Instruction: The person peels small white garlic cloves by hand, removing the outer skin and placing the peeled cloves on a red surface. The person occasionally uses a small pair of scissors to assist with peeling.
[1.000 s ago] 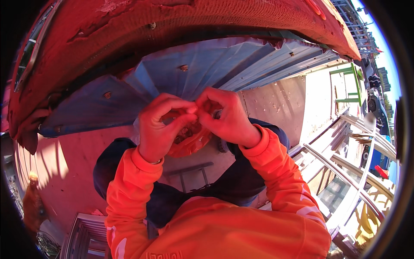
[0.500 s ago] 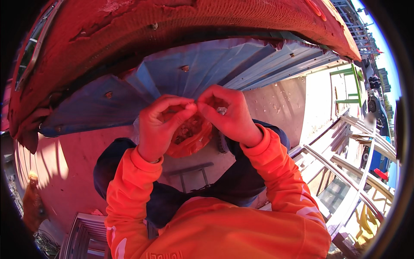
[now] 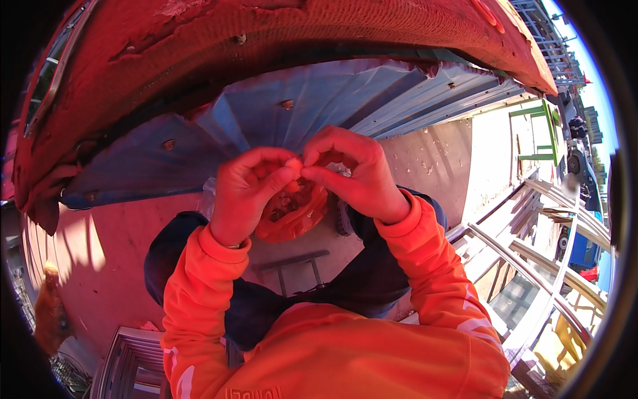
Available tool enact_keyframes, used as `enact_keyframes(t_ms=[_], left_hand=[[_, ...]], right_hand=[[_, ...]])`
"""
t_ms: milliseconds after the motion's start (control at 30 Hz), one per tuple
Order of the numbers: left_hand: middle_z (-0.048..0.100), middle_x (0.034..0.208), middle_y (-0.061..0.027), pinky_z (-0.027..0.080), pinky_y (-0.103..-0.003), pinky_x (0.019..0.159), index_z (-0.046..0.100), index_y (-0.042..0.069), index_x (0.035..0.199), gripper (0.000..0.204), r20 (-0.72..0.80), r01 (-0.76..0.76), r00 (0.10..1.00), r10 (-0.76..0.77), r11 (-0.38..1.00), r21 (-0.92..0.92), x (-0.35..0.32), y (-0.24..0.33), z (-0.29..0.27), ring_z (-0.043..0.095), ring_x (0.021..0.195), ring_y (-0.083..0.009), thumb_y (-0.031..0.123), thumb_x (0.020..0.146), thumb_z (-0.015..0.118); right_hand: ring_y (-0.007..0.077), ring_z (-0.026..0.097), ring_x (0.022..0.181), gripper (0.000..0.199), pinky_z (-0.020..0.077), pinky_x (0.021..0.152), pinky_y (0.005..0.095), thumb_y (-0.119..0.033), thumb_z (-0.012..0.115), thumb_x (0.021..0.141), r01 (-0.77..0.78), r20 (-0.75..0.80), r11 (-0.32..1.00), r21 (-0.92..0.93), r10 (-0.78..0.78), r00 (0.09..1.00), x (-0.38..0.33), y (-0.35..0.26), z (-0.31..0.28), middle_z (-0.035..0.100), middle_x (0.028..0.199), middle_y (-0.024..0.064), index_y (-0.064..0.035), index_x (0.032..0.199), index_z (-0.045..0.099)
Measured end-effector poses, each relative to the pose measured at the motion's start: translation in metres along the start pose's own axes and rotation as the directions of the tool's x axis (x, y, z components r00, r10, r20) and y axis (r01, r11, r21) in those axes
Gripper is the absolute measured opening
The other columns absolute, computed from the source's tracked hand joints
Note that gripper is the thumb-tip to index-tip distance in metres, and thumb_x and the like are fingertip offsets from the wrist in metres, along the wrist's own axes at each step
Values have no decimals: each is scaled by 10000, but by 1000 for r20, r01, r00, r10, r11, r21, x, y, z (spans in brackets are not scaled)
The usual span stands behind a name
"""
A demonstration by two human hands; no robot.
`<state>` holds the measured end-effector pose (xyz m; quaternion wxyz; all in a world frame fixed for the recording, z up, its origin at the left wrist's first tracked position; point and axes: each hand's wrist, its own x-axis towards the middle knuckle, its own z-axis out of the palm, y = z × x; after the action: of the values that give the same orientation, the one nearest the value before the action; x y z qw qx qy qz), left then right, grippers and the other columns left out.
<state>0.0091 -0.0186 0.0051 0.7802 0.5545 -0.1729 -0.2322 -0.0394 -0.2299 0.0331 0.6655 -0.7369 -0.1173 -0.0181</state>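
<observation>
My left hand (image 3: 247, 193) and my right hand (image 3: 362, 178) meet fingertip to fingertip above my lap, both pinched closed. Whatever sits between the fingertips is too small to make out. Below them, between my knees, a red-orange plastic bag (image 3: 296, 227) gapes at the top, with small pieces inside that I cannot name. My hands partly cover the bag. A bit of clear plastic (image 3: 208, 198) shows beside my left hand.
In front stands a blue corrugated metal sheet (image 3: 266, 110) under a large red covering (image 3: 279, 33). A dark metal bar frame (image 3: 292, 261) lies between my legs. White frame pieces (image 3: 531, 259) are piled at right, near a green stand (image 3: 548, 133). More frames (image 3: 129, 362) lie lower left.
My right hand has turned a little, its knuckles rising slightly and its fingers straightening more across. The fingertips of both hands stay together. The bag remains in place.
</observation>
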Motion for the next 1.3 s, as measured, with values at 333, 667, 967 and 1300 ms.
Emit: enact_keyframes(t_ms=[333, 667, 967, 1300], left_hand=[[760, 984, -66, 563, -236, 789, 720, -35, 1129, 156, -18, 4, 1000, -4, 1000, -14, 0, 5, 2, 698, 857, -89, 55, 1002, 720], [734, 983, -68, 562, -263, 777, 694, -33, 1117, 133, 11, 43, 999, -43, 999, 17, -1, 8, 1, 694, 830, -118, 42, 1007, 693], [732, 1029, -69, 571, -264, 828, 712, -42, 1112, 141, -40, -100, 993, 107, 984, 148, -1, 9, 6, 715, 911, -130, 7, 980, 717], [738, 1041, -99, 587, -287, 880, 683, -44, 1114, 158, -74, -233, 956, 283, 890, 392, -3, 4, 12, 748, 965, -165, -36, 958, 704]], right_hand=[[143, 701, 1005, 221, 572, 906, 291, 98, 717, 923, -63, 9, 996, 63, 62, 998, 0, -6, 3, 664, 1088, 64, 32, 1121, 646], [108, 673, 953, 138, 552, 871, 274, 81, 705, 936, -56, 14, 994, 91, 55, 998, 0, -6, 3, 668, 1023, 46, 20, 1045, 647], [129, 664, 1026, 120, 552, 924, 289, 77, 707, 940, -116, 13, 988, 105, 115, 993, -1, -3, 2, 663, 1088, 58, 23, 1019, 635], [127, 701, 936, 116, 568, 844, 287, 24, 708, 956, -18, -62, 999, 48, 21, 998, 1, -1, 4, 713, 1002, 67, 38, 1070, 691]])
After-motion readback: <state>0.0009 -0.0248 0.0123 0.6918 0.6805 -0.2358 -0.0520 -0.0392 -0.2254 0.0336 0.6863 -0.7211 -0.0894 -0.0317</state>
